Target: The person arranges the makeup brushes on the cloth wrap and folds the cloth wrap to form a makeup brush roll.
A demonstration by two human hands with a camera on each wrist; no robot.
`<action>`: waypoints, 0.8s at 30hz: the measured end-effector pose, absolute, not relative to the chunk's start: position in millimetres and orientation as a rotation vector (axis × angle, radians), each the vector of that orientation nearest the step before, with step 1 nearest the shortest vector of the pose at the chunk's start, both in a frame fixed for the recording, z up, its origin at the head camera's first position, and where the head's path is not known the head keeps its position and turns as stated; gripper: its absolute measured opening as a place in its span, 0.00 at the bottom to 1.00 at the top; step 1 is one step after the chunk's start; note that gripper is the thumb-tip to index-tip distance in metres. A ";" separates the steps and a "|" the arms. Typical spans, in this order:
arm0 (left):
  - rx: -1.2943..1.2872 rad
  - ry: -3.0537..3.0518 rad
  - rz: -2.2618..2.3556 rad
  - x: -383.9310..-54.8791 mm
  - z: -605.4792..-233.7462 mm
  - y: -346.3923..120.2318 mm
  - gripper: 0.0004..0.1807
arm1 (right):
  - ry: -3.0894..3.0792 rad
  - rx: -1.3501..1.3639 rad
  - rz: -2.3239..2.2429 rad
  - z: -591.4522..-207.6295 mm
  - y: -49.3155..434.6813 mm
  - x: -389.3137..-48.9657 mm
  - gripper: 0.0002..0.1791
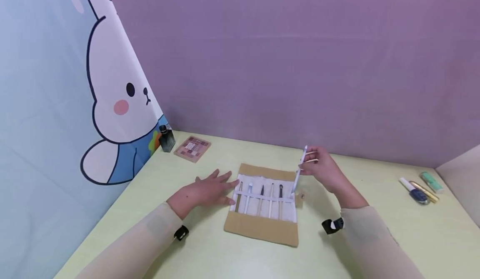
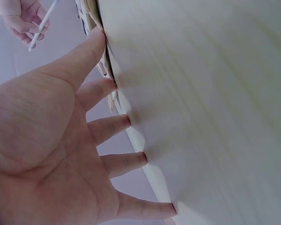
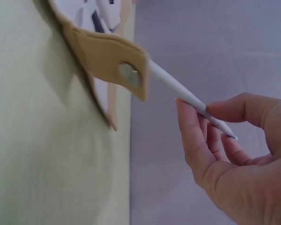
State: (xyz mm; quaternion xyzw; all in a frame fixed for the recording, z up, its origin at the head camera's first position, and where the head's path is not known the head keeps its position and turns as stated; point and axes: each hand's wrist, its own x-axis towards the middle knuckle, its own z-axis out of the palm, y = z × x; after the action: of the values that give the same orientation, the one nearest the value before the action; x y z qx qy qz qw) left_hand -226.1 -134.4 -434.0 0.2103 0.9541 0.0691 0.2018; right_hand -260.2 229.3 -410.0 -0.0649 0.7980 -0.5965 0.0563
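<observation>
An unrolled tan fabric brush roll (image 1: pixel 260 230) lies on the table, several makeup brushes (image 1: pixel 281 200) standing in a row under its white elastic band. At its right side, my right hand (image 1: pixel 322 168) pinches a slim white makeup brush (image 1: pixel 298 171) between thumb and fingers. This brush slants, its tapered end up and its lower end at the roll's right edge. In the right wrist view a tan snap tab (image 3: pixel 100 54) covers that lower end. My left hand (image 1: pixel 210 190) has its fingers spread, fingertips on the table, with thumb and index finger touching the roll's left edge.
A dark glass bottle (image 1: pixel 167 139) and a pink-brown palette (image 1: pixel 193 148) sit at the back left. Toward the far right lie a navy-and-white tube (image 1: pixel 415 192), a gold tube (image 1: pixel 425 191) and a green cylinder (image 1: pixel 431 182). A purple backdrop (image 1: pixel 285 70) rises behind the table.
</observation>
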 end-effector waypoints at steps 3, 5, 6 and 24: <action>0.597 2.671 0.185 -227.2 -434.2 -135.0 0.41 | 2.417 -0.178 -1.820 -414.5 227.4 -262.1 0.30; 0.600 2.670 0.183 -227.6 -434.3 -135.3 0.41 | 2.413 -0.166 -1.828 -417.2 225.8 -263.0 0.30; 0.599 2.668 0.188 -227.6 -434.6 -135.4 0.41 | 2.411 -0.158 -1.832 -418.4 224.9 -263.5 0.30; 0.600 2.666 0.181 -228.2 -436.0 -135.5 0.41 | 2.350 -0.153 -1.708 -424.4 216.9 -257.9 0.43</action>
State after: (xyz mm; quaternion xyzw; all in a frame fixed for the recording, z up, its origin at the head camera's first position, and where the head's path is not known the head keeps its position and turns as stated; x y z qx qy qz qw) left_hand -228.2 -135.5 -436.0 0.2146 0.9538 0.0646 0.2002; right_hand -257.9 216.9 -424.4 -0.0524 0.8023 -0.5832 0.1156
